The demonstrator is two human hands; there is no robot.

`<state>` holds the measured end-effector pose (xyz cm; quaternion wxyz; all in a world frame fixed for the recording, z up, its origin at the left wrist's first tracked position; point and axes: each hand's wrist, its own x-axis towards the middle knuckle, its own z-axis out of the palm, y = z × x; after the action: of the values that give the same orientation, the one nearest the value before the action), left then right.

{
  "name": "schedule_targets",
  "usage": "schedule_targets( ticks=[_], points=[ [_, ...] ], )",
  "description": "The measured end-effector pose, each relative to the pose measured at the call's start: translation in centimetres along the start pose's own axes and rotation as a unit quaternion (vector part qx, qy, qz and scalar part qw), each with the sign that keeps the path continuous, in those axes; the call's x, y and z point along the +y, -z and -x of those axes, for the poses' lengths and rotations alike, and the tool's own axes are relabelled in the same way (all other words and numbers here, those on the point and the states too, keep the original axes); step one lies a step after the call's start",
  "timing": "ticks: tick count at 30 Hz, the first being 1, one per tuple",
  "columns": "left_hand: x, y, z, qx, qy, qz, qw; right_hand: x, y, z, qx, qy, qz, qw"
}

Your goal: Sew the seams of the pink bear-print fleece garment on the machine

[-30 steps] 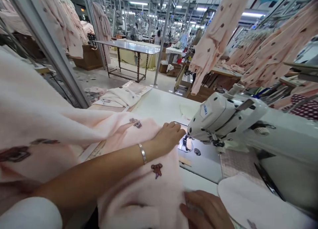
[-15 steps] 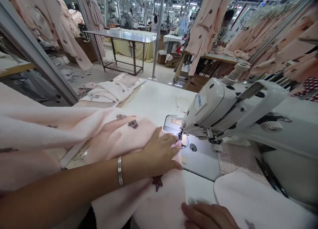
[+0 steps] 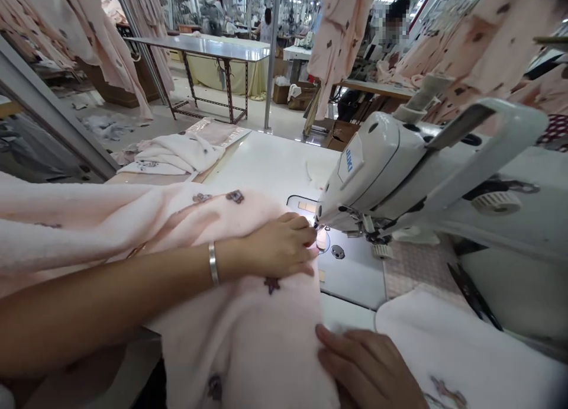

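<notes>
The left hand (image 3: 277, 246) lies on the pink fleece garment (image 3: 235, 332) with its fingers together and gently curled, pressing down on the cloth and holding nothing in a grip. Its fingertips reach almost to the presser foot (image 3: 322, 222) of the sewing machine (image 3: 368, 172). The left forearm (image 3: 124, 284) stretches across the view from the left edge, nearly level, with a silver bangle (image 3: 213, 263) at the wrist. The right hand (image 3: 364, 361) sits low at the bottom of the view, its fingers (image 3: 350, 344) laid along the garment's edge near the table's front. Its thumb is hidden, so I cannot tell whether it pinches the cloth or only touches it. The garment lies in soft folds on the white table (image 3: 266, 160), running from under the left arm up to the needle, with its edge just at the presser foot and beside the needle plate (image 3: 350, 267). Small brown motifs (image 3: 271, 284) dot the fleece. A white cloth piece (image 3: 448, 344) lies to the right of the right hand, with black shears (image 3: 473, 296) just above it. Folded cloth (image 3: 177, 154) sits at the table's far left end. Pink garments (image 3: 339, 42) hang on rails beyond the machine, and a co-worker (image 3: 390, 24) stands behind them.
</notes>
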<state>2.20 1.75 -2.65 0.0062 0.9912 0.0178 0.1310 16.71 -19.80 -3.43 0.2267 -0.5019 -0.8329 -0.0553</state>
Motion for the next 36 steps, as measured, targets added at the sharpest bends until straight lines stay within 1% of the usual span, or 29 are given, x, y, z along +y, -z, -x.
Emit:
schedule_targets(
  ticks=[1,2,3,4,5,7,8,10,11,13,15,17,19,22,24,27,30,33,36],
  points=[
    [-0.3,0.3,-0.3,-0.011,-0.025,-0.006,1.000,-0.1,0.0,-0.5,0.009,-0.021,-0.012,1.000],
    [-0.2,0.6,-0.5,-0.021,-0.033,-0.011,0.999,-0.2,0.0,-1.0,0.015,-0.039,-0.024,0.999],
    [0.3,1.1,-0.6,-0.028,-0.021,-0.012,0.999,-0.2,-0.1,-1.2,0.020,-0.048,-0.034,0.998],
    [1.4,1.5,-0.5,-0.031,0.009,-0.007,0.999,-0.3,-0.2,-1.3,0.021,-0.047,-0.039,0.998],
    [2.8,2.0,-0.2,-0.038,0.047,0.005,0.998,-0.3,-0.3,-1.3,0.024,-0.039,-0.042,0.998],
    [6.3,2.8,0.9,-0.051,0.122,0.042,0.990,-0.2,-0.4,-1.1,0.024,-0.025,-0.044,0.998],
    [8.1,3.0,1.6,-0.054,0.146,0.056,0.986,-0.1,-0.5,-1.0,0.024,-0.022,-0.046,0.998],
    [11.1,2.9,2.9,-0.050,0.172,0.059,0.982,0.0,-0.3,-0.5,0.016,-0.022,-0.052,0.998],
    [12.2,2.6,3.5,-0.043,0.177,0.052,0.982,0.0,-0.2,-0.3,0.010,-0.020,-0.055,0.998],
    [13.3,1.8,4.3,-0.035,0.177,0.038,0.983,-0.1,0.2,0.2,-0.009,-0.012,-0.059,0.998],
    [13.3,1.0,4.7,-0.034,0.166,0.033,0.985,-0.4,0.7,0.7,-0.029,-0.010,-0.056,0.998],
    [12.7,0.8,4.7,-0.037,0.145,0.035,0.988,-0.6,1.2,1.1,-0.042,-0.007,-0.043,0.998],
    [11.5,0.9,4.7,-0.040,0.119,0.043,0.991,-0.5,1.3,1.2,-0.056,0.015,-0.025,0.998],
    [9.0,1.2,4.5,-0.036,0.083,0.063,0.994,0.4,0.9,0.3,-0.060,0.050,-0.009,0.997],
    [6.9,1.2,4.2,-0.033,0.065,0.079,0.994,1.3,0.4,-0.7,-0.049,0.057,-0.011,0.997],
    [3.6,1.1,3.4,-0.036,0.038,0.088,0.995,2.8,-0.4,-2.5,-0.038,0.056,0.000,0.998],
    [0.6,0.7,2.2,-0.039,0.015,0.079,0.996,4.5,-0.9,-4.1,-0.032,0.040,0.024,0.998],
    [-1.9,0.2,1.0,-0.029,-0.006,0.088,0.996,6.1,-1.4,-5.5,-0.026,0.015,0.056,0.998],
    [-3.9,-0.2,0.0,-0.028,-0.006,0.100,0.995,7.6,-2.0,-6.5,-0.017,0.014,0.111,0.994]
  ],
)
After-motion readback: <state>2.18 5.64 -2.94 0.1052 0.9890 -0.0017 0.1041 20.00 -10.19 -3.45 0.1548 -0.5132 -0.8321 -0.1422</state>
